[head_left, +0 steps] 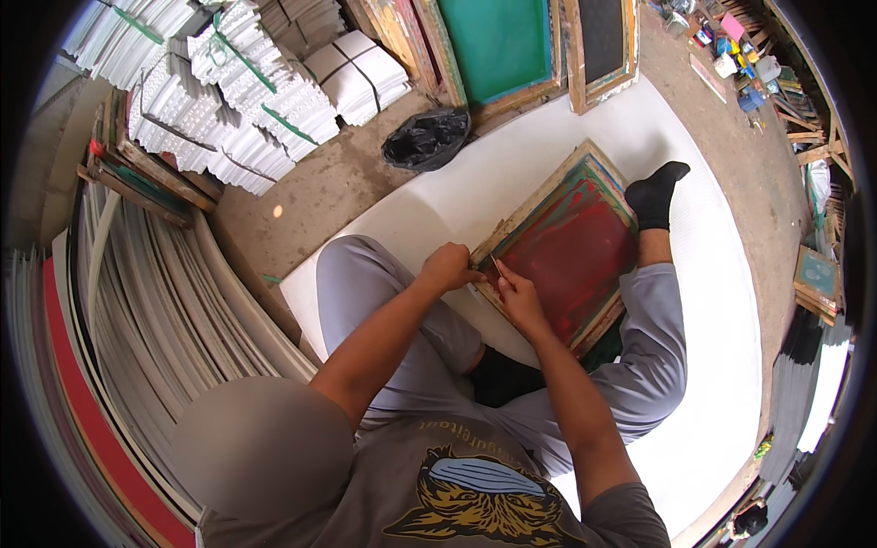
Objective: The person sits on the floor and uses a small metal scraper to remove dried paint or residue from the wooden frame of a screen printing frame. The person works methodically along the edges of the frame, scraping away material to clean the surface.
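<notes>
A wooden-framed printing screen (568, 245) with a red mesh lies on a white sheet (713, 301) on the floor, between my legs. My left hand (448, 268) is closed on the frame's near corner. My right hand (518, 292) rests on the frame's near edge beside it and pinches a small thin tool (494, 265) whose tip touches the wood. My foot in a black sock (656, 192) lies against the frame's far side.
A black bag (426, 139) sits on the concrete beyond the sheet. More framed screens (498, 41) lean at the back. Bundled white stacks (247, 100) and upright boards (155, 301) fill the left. Small clutter and wooden pieces (758, 73) line the right.
</notes>
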The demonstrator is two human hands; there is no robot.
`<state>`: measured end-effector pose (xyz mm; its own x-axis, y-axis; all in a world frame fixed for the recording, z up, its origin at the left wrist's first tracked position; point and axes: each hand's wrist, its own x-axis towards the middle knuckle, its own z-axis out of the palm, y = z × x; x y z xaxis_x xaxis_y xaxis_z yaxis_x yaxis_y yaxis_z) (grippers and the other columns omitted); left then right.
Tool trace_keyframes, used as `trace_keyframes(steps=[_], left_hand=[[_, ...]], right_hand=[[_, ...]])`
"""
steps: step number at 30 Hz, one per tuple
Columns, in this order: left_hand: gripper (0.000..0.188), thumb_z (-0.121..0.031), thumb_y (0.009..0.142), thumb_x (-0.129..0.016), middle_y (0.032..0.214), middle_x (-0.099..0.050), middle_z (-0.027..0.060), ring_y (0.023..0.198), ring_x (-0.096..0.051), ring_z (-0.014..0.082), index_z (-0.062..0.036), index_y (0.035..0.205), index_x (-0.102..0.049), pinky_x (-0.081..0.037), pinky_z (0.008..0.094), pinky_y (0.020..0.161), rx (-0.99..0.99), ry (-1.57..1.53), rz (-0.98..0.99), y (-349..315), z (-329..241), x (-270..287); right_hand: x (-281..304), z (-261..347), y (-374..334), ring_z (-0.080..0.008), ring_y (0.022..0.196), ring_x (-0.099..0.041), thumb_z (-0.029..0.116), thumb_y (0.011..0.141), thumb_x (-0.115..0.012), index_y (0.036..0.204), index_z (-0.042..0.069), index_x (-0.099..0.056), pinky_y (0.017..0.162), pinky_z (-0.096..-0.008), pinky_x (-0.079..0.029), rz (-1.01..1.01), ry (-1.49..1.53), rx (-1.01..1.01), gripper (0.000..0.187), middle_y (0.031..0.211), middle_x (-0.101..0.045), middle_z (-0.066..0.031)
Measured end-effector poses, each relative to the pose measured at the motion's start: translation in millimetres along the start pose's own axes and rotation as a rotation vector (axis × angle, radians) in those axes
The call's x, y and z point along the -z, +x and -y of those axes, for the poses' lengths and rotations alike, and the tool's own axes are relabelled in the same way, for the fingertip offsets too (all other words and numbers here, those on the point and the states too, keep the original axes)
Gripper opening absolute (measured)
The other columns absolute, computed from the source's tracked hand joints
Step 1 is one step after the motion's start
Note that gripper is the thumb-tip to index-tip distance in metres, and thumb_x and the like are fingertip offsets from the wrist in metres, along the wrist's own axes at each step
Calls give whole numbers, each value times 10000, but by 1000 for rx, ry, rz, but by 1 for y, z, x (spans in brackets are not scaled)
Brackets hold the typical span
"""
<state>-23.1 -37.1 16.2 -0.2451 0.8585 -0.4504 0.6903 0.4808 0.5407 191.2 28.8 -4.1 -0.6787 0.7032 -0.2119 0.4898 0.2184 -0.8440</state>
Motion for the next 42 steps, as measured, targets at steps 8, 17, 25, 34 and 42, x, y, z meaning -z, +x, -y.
trace_keyframes(steps=[8, 17, 25, 34, 42], left_hand=[[552, -472, 748, -893, 848, -730, 246, 845, -731, 405, 45, 898, -766, -571, 476, 782, 9, -35, -9, -3, -2, 0], [568, -483, 742, -897, 870, -738, 235, 866, -738, 391, 41, 918, -763, -577, 472, 800, 63, -14, 28, -4, -2, 1], [592, -470, 709, -924, 940, -749, 252, 937, -742, 400, 44, 958, -767, -590, 475, 842, 82, -101, 67, -2, 14, -5], [567, -448, 721, -910, 914, -747, 237, 884, -736, 371, 5, 1040, -787, -571, 453, 816, 120, -82, 105, -6, 2, 6], [578, -453, 698, -934, 948, -752, 250, 931, -743, 396, 36, 960, -772, -591, 466, 842, 25, -126, 36, 1, 18, -13]], right_hand=[[12, 17, -2, -224, 623, -652, 319, 1084, -558, 1523, 232, -543, 566, -381, -517, 128, -197, -174, 448, 855, -691, -124], [37, 33, 6, -80, 469, -408, 308, 1134, -461, 1552, 218, -502, 404, -249, -333, 339, 1009, -762, 429, 692, -530, 9], [11, 41, -18, -452, 918, -718, 344, 1053, -557, 1514, 306, -534, 812, -545, -562, 159, -457, -92, 463, 884, -708, -216], [8, 78, -23, -406, 891, -738, 303, 1066, -484, 1561, 315, -463, 779, -538, -589, 214, -755, -176, 496, 1007, -714, -201], [-9, 93, -20, -409, 890, -743, 191, 1028, -474, 1612, 240, -383, 784, -529, -610, 263, -867, -255, 593, 1058, -698, -235]])
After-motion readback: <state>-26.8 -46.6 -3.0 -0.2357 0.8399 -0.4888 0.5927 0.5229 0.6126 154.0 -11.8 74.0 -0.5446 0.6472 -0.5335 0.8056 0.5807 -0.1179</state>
